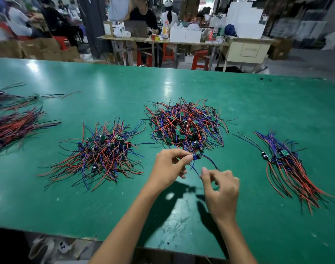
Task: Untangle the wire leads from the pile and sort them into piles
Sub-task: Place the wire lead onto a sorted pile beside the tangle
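Note:
A big tangled pile of red, blue and black wire leads with small green boards lies mid-table. Just in front of it my left hand pinches one lead by its small blue part, still at the pile's near edge. My right hand pinches that lead's blue wire end lower down. A second tangled pile sits to the left. A combed-out, aligned pile lies at the right.
The green table reaches to a near edge at the bottom. Two more aligned bundles lie at the far left. Beyond the table stand other benches, red stools, cartons and seated people.

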A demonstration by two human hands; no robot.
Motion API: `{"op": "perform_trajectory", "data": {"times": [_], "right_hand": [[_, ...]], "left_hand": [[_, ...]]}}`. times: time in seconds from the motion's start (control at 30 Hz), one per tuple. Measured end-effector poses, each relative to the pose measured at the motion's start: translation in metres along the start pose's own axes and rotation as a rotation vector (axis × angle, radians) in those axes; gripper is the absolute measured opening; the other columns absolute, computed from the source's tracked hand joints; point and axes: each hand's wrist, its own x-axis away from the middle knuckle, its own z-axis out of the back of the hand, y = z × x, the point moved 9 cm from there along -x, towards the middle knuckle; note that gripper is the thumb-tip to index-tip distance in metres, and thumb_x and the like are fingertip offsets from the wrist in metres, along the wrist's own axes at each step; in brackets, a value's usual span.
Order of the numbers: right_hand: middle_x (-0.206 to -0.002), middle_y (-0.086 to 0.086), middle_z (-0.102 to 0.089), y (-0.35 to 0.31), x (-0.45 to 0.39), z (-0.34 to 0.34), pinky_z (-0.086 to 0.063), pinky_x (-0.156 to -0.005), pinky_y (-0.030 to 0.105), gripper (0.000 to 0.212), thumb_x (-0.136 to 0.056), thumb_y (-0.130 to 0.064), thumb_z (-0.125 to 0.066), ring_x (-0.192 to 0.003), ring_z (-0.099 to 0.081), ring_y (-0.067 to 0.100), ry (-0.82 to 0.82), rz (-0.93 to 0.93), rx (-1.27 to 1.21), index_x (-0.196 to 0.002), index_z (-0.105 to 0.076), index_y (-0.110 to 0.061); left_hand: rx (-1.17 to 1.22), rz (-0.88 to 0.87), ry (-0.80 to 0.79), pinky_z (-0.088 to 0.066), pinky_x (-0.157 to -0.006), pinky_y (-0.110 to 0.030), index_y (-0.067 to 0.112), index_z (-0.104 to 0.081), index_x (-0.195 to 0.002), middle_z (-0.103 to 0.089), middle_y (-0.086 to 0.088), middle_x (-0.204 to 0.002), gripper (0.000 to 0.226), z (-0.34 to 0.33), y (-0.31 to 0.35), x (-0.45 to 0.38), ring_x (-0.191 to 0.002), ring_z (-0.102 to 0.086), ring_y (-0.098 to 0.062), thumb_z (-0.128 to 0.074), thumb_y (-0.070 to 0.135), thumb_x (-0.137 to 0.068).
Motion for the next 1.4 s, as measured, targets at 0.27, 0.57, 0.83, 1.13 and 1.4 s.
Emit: {"op": "perform_trajectory", "data": {"times": [0.27, 0.57, 0.83, 1.13, 1.4], "right_hand": [[-0.099, -0.022, -0.066, 0.037, 0.002, -0.027, -0.050, -0.097, 0.045, 0.030, -0.100, -0.055, -0.053, -0.109, -0.060, 0.013, -0.211, -0.353, -0.415, -0.111, -0.074, -0.037], [-0.095, -0.006, -0.077, 0.050, 0.003, -0.025, -0.053, -0.078, 0.063, 0.016, -0.098, -0.026, -0.067, -0.091, -0.068, 0.029, -0.169, -0.419, -0.500, -0.087, -0.077, -0.033], [-0.093, 0.002, -0.067, 0.039, -0.001, -0.026, -0.050, -0.081, 0.025, 0.014, -0.096, -0.017, -0.068, -0.101, -0.055, 0.020, -0.235, -0.338, -0.463, -0.091, -0.079, -0.023], [-0.099, -0.016, -0.074, 0.044, 0.002, -0.036, -0.045, -0.084, 0.019, 0.023, -0.094, -0.030, -0.055, -0.104, -0.059, 0.009, -0.269, -0.405, -0.526, -0.093, -0.078, -0.031], [-0.077, -0.003, -0.069, 0.065, 0.000, -0.047, -0.048, -0.052, 0.017, 0.027, -0.100, -0.012, -0.053, -0.057, -0.059, 0.004, -0.204, -0.573, -0.431, -0.084, -0.071, -0.024]], "left_hand": [[-0.018, 0.122, -0.139, -0.053, -0.051, -0.031, 0.011, -0.075, -0.094, -0.064, 0.006, -0.063, 0.008, -0.023, -0.037, 0.018, -0.050, -0.057, -0.019, -0.072, 0.019, -0.094], [-0.100, 0.166, -0.365, -0.055, -0.068, -0.032, 0.014, -0.070, -0.101, -0.064, -0.004, -0.076, 0.007, -0.044, -0.041, 0.019, -0.069, -0.061, -0.017, -0.065, 0.018, -0.098], [0.145, 0.212, -0.301, -0.047, -0.059, -0.026, 0.003, -0.071, -0.108, -0.073, -0.011, -0.095, 0.031, -0.066, -0.043, 0.018, -0.069, -0.062, -0.024, -0.053, 0.029, -0.105], [0.279, 0.112, -0.191, -0.031, -0.045, -0.018, 0.022, -0.075, -0.094, -0.066, -0.002, -0.072, 0.021, -0.075, -0.048, 0.021, -0.053, -0.043, -0.017, -0.056, 0.017, -0.103], [0.086, 0.154, -0.214, -0.038, -0.052, -0.019, 0.014, -0.076, -0.084, -0.069, 0.003, -0.066, 0.025, -0.078, -0.056, 0.016, -0.053, -0.052, -0.003, -0.058, 0.027, -0.097]]}}
